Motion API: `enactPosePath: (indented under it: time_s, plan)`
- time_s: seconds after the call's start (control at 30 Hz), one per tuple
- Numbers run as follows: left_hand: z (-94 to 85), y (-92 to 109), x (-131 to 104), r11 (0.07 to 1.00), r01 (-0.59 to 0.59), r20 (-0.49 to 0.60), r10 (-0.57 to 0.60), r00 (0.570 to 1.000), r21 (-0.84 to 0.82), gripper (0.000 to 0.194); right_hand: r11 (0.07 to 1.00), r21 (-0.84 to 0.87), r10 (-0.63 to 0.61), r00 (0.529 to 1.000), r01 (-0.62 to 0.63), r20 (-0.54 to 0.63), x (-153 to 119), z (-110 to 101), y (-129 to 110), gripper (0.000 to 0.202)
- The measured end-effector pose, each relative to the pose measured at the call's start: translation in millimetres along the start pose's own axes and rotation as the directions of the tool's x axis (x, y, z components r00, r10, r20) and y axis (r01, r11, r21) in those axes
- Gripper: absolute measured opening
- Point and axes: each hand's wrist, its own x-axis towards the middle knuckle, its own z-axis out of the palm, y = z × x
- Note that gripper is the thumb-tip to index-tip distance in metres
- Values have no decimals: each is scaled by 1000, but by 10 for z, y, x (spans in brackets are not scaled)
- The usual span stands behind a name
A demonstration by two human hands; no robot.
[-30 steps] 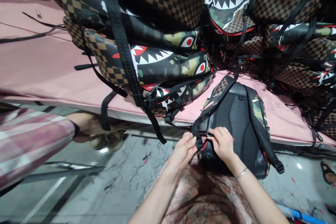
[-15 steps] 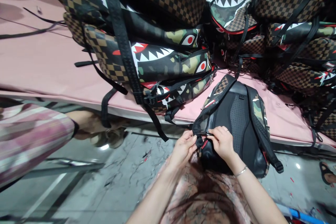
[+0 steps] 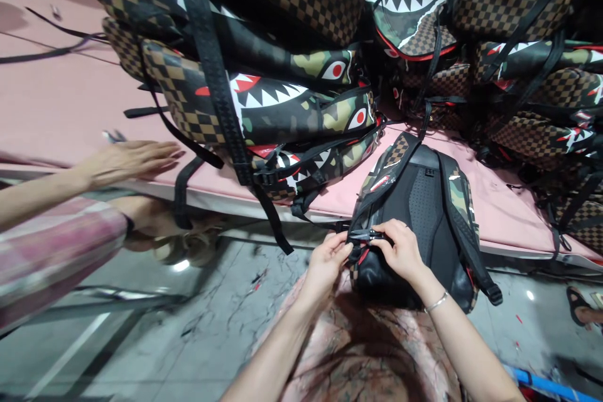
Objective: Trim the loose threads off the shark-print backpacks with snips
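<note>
Clamped on small snips (image 3: 365, 235), the right hand (image 3: 398, 250) worked beside the left hand (image 3: 330, 259), which pinched strap webbing; the backpack (image 3: 414, 220) leaned against the pink table (image 3: 509, 207), stacked bags (image 3: 277, 107) crowding behind.

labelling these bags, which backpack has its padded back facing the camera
The backpack under the right hand: its black padded back shows, while the piled backpacks show prints.

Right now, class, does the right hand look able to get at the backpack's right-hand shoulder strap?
Probably yes: only the back panel separates the right hand from that strap, though the snips it holds may hamper its grip.
</note>
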Motion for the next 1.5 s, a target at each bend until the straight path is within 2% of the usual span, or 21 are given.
enactPosePath:
  time_s: [0.23, 0.37, 0.5, 0.57, 0.63, 0.73, 0.8, 0.87, 0.97, 1.07, 1.17, 1.23, 1.3, 1.37, 1.43, 1.5]
  plan:
    - [-98, -61, 80, 963, -98, 2, 101, 995, 251, 25, 984, -94, -144, 986, 152, 84, 82, -126, 20, 20]
    - [-166, -116, 130, 944, -117, 54, 105, 993, 310, 26, 986, -103, -123, 986, 135, 111, 117, -159, 9, 20]
    - [-196, -121, 134, 926, -137, 74, 118, 990, 351, 23, 997, -51, -58, 991, 65, 117, 115, -160, -4, 18]
    - [-172, -93, 111, 937, -121, 59, 107, 992, 329, 22, 998, 65, 5, 996, -11, 90, 94, -132, -11, 15]
    - [-124, -54, 79, 967, -76, 59, 64, 996, 242, 25, 948, 284, 140, 990, -142, 26, 66, -70, -22, 12]
    - [-52, -23, 37, 998, 28, 77, -33, 996, 64, 32, 745, 591, 400, 916, -309, -26, 34, 93, -60, 11]
    - [-31, -37, 19, 998, 54, 45, -55, 997, 18, 36, 634, 670, 506, 862, -386, 18, 34, 229, -99, 21]
    - [-39, -61, 7, 997, 21, -4, -20, 1000, 69, 38, 586, 668, 555, 828, -459, 83, 56, 351, -141, 28]
    - [-71, -60, -12, 979, -39, -14, 43, 999, 202, 38, 587, 622, 589, 800, -519, 112, 111, 440, -178, 17]
    - [-65, -14, -20, 968, -48, 47, 38, 998, 245, 37, 625, 592, 565, 818, -509, 107, 137, 407, -179, 20]
    - [-13, 0, 10, 962, -72, 49, 61, 997, 264, 36, 733, 538, 501, 865, -416, -14, 95, 321, -185, 19]
    - [15, -21, 51, 967, -58, 32, 52, 998, 247, 36, 745, 556, 514, 848, -368, -128, 33, 254, -200, 20]
    - [18, -42, 99, 982, -20, 15, 17, 1000, 190, 38, 668, 658, 594, 781, -347, -191, -46, 169, -211, 24]
    - [-5, -40, 138, 995, 37, -11, -36, 999, 94, 42, 530, 794, 657, 736, -298, -163, -128, 62, -201, 30]
    - [-34, -14, 155, 995, 96, -13, -96, 995, -8, 44, 377, 896, 655, 751, -236, -78, -196, -49, -167, 34]
    - [-46, 17, 149, 985, 150, 28, -148, 989, -87, 41, 253, 940, 655, 756, -230, 8, -225, -126, -125, 37]
